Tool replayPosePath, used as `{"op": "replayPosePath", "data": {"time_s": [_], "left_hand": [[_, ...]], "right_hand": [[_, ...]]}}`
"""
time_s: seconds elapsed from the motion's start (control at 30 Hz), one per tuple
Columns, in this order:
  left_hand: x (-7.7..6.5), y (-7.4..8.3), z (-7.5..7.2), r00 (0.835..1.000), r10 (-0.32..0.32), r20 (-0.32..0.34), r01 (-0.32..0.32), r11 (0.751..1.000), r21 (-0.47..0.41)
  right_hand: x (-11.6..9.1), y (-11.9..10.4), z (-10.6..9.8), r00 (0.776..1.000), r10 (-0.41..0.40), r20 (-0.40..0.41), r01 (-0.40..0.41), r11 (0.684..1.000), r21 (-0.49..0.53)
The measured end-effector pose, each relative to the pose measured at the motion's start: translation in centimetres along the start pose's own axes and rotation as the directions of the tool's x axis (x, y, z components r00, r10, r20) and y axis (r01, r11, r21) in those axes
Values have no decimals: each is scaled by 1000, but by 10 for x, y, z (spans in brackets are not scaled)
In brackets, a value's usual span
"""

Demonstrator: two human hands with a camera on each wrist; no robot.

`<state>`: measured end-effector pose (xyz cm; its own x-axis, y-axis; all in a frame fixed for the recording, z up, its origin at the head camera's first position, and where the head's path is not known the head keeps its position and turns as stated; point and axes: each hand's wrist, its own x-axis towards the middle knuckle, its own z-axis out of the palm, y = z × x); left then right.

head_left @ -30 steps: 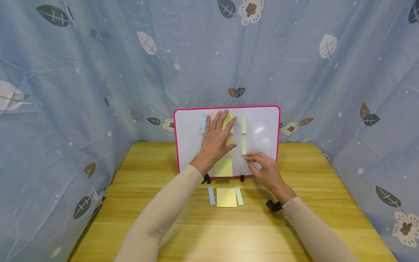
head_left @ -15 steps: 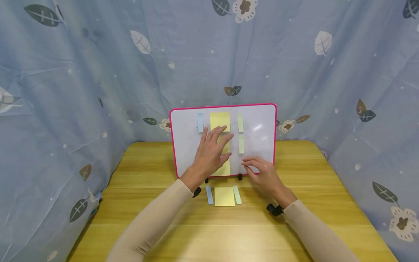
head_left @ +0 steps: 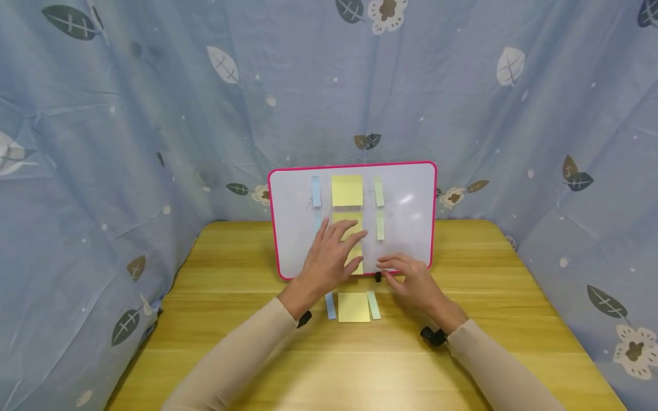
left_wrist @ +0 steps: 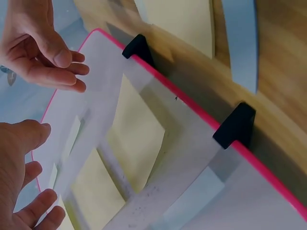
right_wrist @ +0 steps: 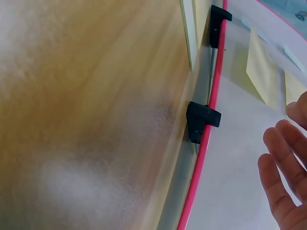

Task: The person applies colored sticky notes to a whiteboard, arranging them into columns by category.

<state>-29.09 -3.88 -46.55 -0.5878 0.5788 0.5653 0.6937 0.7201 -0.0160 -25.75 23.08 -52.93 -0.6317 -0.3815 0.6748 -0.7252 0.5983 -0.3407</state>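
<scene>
A pink-framed whiteboard (head_left: 406, 228) leans upright on the table. Yellow square sticky notes (head_left: 347, 190) form a column down its middle; my left hand (head_left: 325, 257), fingers spread and slightly bent, hovers before the lower ones. Pale green strips (head_left: 379, 193) stick to the right of them, blue strips (head_left: 316, 191) to the left. My right hand (head_left: 413, 282) is near the board's lower edge, below the green strips, its fingers relaxed. Nothing shows between the fingers of either hand in the wrist views. The left hand partly hides a lower blue strip and the lower yellow notes.
On the table (head_left: 360, 371), before the board, lie a yellow sticky pad (head_left: 353, 308), a blue strip pad (head_left: 330, 306) and a green strip pad (head_left: 373, 305). Black clips (left_wrist: 236, 125) hold the board's bottom edge. A patterned curtain (head_left: 288, 68) surrounds the table.
My left hand has come off the upper yellow note and moved down. The right hand has dropped from the lower green strip toward the board's bottom edge.
</scene>
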Motion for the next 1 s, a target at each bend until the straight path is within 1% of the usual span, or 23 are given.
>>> {"op": "replayPosePath", "data": {"time_s": [0.13, 0.37, 0.47, 0.57, 0.67, 0.8, 0.9, 1.0], "left_hand": [[-9, 3, 3, 1000, 6, 19, -6, 1000, -15], [-25, 7, 10, 999, 11, 51, -9, 999, -39], [-32, 10, 13, 998, 24, 66, -20, 998, -58], [-37, 13, 15, 995, 45, 90, -39, 997, -67], [-42, 14, 17, 990, 67, 127, -58, 995, -75], [-49, 15, 19, 978, 95, 186, -73, 990, -120], [-53, 16, 19, 964, 103, 246, -70, 988, -140], [-58, 16, 20, 947, 99, 306, -55, 987, -150]], "right_hand": [[-3, 0, 3, 1000, -6, 21, 6, 1000, 1], [-6, -6, 6, 996, 11, 86, -13, 1000, 18], [-8, -8, 7, 993, 9, 116, -11, 1000, 19], [-10, -9, 7, 986, 14, 165, -21, 999, 37], [-11, -11, 8, 973, 33, 228, -47, 997, 58], [-12, -14, 7, 948, 70, 310, -96, 993, 69], [-13, -16, 7, 925, 88, 369, -114, 992, 50], [-14, -16, 8, 903, 83, 421, -104, 994, 26]]}}
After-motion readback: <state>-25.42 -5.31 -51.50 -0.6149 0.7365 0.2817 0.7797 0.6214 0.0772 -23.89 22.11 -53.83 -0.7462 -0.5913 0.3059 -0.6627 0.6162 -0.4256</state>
